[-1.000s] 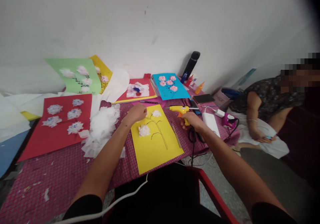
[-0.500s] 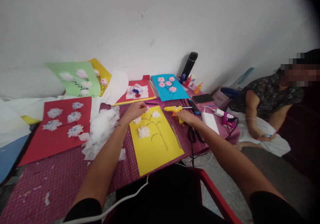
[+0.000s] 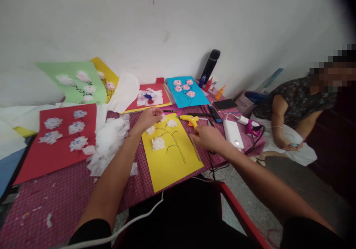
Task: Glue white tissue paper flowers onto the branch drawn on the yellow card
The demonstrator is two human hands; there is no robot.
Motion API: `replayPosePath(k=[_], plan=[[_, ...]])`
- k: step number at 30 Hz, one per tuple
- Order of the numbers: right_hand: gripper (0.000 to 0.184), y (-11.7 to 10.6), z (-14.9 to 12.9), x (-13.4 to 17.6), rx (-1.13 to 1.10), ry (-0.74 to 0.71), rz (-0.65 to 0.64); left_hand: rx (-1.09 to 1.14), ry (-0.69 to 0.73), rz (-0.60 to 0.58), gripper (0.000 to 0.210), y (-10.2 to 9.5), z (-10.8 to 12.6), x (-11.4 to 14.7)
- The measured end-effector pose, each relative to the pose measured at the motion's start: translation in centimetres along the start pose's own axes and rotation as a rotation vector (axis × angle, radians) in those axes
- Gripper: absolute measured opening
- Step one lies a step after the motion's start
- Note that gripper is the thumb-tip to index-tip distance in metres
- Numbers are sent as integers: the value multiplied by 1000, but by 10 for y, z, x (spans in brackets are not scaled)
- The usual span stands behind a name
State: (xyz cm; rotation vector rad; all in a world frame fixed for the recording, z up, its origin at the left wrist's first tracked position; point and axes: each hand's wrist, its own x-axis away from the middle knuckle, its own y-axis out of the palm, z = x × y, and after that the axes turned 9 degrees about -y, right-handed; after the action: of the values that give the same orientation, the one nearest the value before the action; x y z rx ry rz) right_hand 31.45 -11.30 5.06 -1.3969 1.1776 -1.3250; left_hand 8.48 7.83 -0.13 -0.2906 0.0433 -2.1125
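A white tissue paper flower [image 3: 162,118] is pinched in my left hand [image 3: 150,119], above the top left of a yellow sheet [image 3: 169,171]. Drawn stems and several white tissue flowers, including a larger one [image 3: 158,143], show on that sheet. My right hand [image 3: 208,138] has its fingers curled near the sheet's right edge. Just beyond it is a yellow glue gun [image 3: 189,120], nozzle to the left, its lower handle covered by the hand; whether I grip it is unclear. Close under the fingertips lies a thin stick [image 3: 196,149].
Loose white tissue [image 3: 109,137] and a red flower sheet [image 3: 66,163] lie left. Behind stand a green sheet [image 3: 50,72] and a blue sheet [image 3: 174,87]. A black bottle [image 3: 210,65], paint bottle [image 3: 220,92] and white power bank [image 3: 233,132] are right. Another person [image 3: 294,100] sits at right.
My right hand has come nearer to me relative to the glue gun, whose trigger area now shows more freely. The left hand keeps its pinch. The whole view has shifted slightly.
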Motion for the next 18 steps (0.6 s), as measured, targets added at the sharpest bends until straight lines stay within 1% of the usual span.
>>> replayPosePath(k=[2,4,7,11,14,16,18], plan=[[35,7,-14,12,26,-6,-114,29,-7,-16,29,2,-1,-1],[32,15,-22,16,34,8,-170,50,-3,-35,31,3,-3,-2],[32,24,-22,14,19,17,-154,60,2,-47,31,6,-4,-1],[31,26,-17,15,21,37,-139,40,-33,-48,27,10,-1,2],[31,24,-14,22,20,69,-70,16,-58,-73,20,13,2,4],[28,22,-15,25,-37,69,36,14,-66,-86,19,16,3,5],[22,21,-18,25,-154,21,155,28,-74,-97,22,21,4,6]])
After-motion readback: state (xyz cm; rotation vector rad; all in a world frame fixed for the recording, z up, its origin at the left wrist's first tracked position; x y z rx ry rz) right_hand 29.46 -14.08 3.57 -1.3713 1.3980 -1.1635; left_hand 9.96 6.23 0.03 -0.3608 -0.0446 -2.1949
